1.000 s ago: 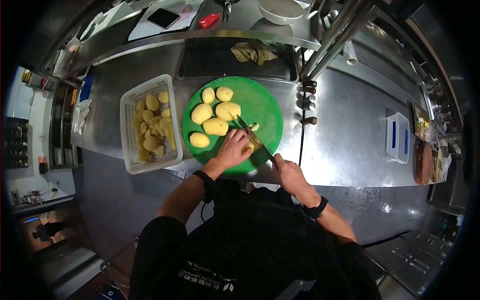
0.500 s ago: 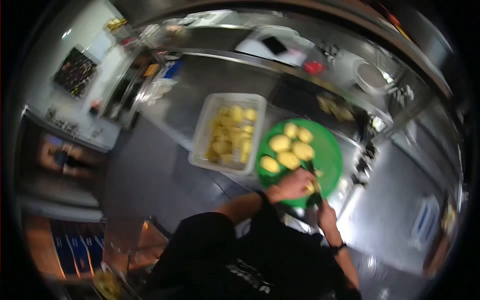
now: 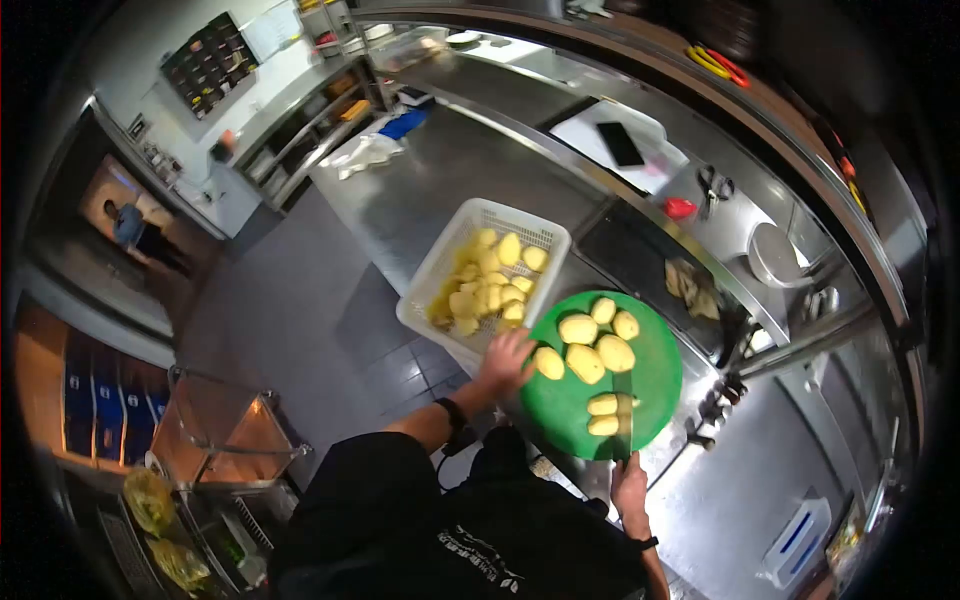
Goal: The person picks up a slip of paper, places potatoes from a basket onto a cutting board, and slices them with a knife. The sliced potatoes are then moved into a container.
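A round green cutting board (image 3: 655, 400) carries several whole peeled potatoes (image 3: 616, 353) in its upper part. Lower down on it lie cut potato pieces (image 3: 603, 425), right beside the blade of a kitchen knife (image 3: 623, 385). The knife's handle is in my right hand (image 3: 629, 488), which is closed around it at the board's lower edge. My left hand (image 3: 508, 358), fingers stretched out and holding nothing visible, hovers between the board's left edge and a white plastic basket (image 3: 425, 300). Several peeled potatoes and pieces sit in that basket, and one whole potato (image 3: 548, 363) lies close to my left fingertips.
Behind the board, a dark recessed tray (image 3: 640, 255) holds a crumpled brownish cloth (image 3: 692, 290). On the back shelf are a phone (image 3: 620, 144), scissors (image 3: 714, 188) and a metal pot (image 3: 778, 255). A person (image 3: 135, 230) stands far left in a doorway.
My left hand has left the potato by the knife and moved left toward the basket. Cut pieces now show beside the blade. The view has shifted and sharpened.
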{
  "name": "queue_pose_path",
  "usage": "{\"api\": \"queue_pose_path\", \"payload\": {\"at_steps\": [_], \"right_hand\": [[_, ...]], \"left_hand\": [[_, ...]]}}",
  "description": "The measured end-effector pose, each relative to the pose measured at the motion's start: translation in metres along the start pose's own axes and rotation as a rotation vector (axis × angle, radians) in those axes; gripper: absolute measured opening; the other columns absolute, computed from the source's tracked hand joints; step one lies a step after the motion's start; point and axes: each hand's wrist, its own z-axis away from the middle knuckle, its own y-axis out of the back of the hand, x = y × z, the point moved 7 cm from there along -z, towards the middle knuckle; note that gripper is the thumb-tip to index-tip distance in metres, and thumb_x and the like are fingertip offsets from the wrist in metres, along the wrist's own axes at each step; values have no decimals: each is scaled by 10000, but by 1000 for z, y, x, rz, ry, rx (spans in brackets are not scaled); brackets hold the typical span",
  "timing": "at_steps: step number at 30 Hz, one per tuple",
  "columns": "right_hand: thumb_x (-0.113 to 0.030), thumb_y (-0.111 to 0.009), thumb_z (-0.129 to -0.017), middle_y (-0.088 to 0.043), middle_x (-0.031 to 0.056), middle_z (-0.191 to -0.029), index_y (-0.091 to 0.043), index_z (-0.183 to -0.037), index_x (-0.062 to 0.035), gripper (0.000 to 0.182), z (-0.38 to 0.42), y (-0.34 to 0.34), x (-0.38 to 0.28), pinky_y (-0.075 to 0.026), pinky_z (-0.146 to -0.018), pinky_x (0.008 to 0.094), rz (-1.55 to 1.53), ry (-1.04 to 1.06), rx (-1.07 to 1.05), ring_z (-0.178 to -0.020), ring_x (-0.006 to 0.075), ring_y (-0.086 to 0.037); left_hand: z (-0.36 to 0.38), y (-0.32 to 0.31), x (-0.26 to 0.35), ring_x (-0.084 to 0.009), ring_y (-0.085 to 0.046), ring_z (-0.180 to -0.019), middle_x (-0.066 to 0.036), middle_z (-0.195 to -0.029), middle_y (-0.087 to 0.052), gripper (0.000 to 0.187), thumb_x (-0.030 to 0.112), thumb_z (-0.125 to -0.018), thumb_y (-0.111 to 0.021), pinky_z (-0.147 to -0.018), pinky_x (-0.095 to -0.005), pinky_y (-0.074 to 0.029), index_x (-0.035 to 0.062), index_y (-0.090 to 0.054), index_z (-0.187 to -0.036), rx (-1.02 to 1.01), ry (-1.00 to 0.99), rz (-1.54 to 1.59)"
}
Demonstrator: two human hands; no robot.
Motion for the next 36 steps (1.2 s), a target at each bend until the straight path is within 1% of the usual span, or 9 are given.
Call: {"api": "queue_pose_path", "payload": {"at_steps": [3, 4, 5, 6, 7, 8, 15, 29, 36], "right_hand": [[-32, -580, -960, -711, 300, -899, -544, -1342, -36, 383, 0, -1, -17, -502, -656, 589, -46, 61, 22, -792, 521, -681], [-11, -569, -955, -716, 292, -912, -549, -1361, -54, 409, 1, 1, -25, -507, -658, 577, -79, 26, -5, -791, 513, -684], [-13, -570, -964, -708, 286, -873, -549, -1355, -29, 392, 1, -9, -12, -503, -648, 564, -57, 102, 42, -763, 502, -680], [-14, -571, -972, -700, 280, -834, -549, -1348, -4, 377, -2, -15, 3, -499, -637, 550, -33, 163, 100, -735, 492, -676], [-132, -572, -993, -695, 313, -967, -556, -1385, -21, 408, -6, -20, 12, -505, -756, 568, 12, 10, -48, -877, 516, -662], [-250, -574, -1015, -689, 345, -1101, -563, -1423, -38, 460, -2, -18, 15, -511, -874, 585, 64, -156, -186, -1019, 539, -648], [-284, -562, -1038, -697, 344, -974, -572, -1336, -13, 402, -1, -24, 32, -500, -781, 611, 47, -88, -120, -892, 581, -636], [-280, -584, -1033, -698, 342, -983, -546, -1375, -23, 430, 2, -17, 25, -503, -778, 606, 62, -160, -122, -921, 574, -646], [-289, -572, -1036, -698, 343, -1004, -539, -1374, -22, 432, 2, -15, 20, -501, -794, 608, 56, -167, -146, -943, 579, -643]], "left_hand": [[-6, -32, 7, -447, -578, -1261, -245, -1355, -610, 601, 303, -783, -823, -1051, -576, -471, 30, -649, -1289, 51, -93, 159], [-17, -15, 27, -439, -552, -1322, -244, -1451, -559, 713, 345, -763, -845, -1087, -605, -448, 68, -629, -1384, 81, -191, 357], [-17, -27, 44, -430, -446, -1453, -244, -1592, -434, 824, 405, -792, -831, -1175, -661, -341, 124, -552, -1515, 138, -286, 256], [-22, -36, 62, -405, -289, -1565, -215, -1692, -301, 926, 495, -818, -807, -1227, -706, -203, 181, -447, -1610, -66, -202, 94], [-31, -51, 71, -380, -189, -1605, -190, -1727, -229, 961, 577, -821, -786, -1246, -706, -122, 179, -424, -1617, -211, -170, 65], [-38, -45, 83, -377, -173, -1609, -171, -1729, -237, 946, 590, -823, -781, -1255, -695, -113, 181, -438, -1604, -192, -127, 40], [-60, -70, 77, -405, -147, -1609, -157, -1699, -302, 839, 592, -866, -738, -1271, -686, -80, 144, -515, -1540, -243, -155, -10], [-82, -70, 74, -430, -180, -1590, -169, -1626, -404, 790, 599, -841, -742, -1270, -696, -57, 142, -577, -1463, -203, -239, 4], [-84, -55, 86, -407, -244, -1562, -193, -1603, -407, 716, 488, -868, -747, -1266, -674, -122, 71, -575, -1425, -179, -230, -15]]}}
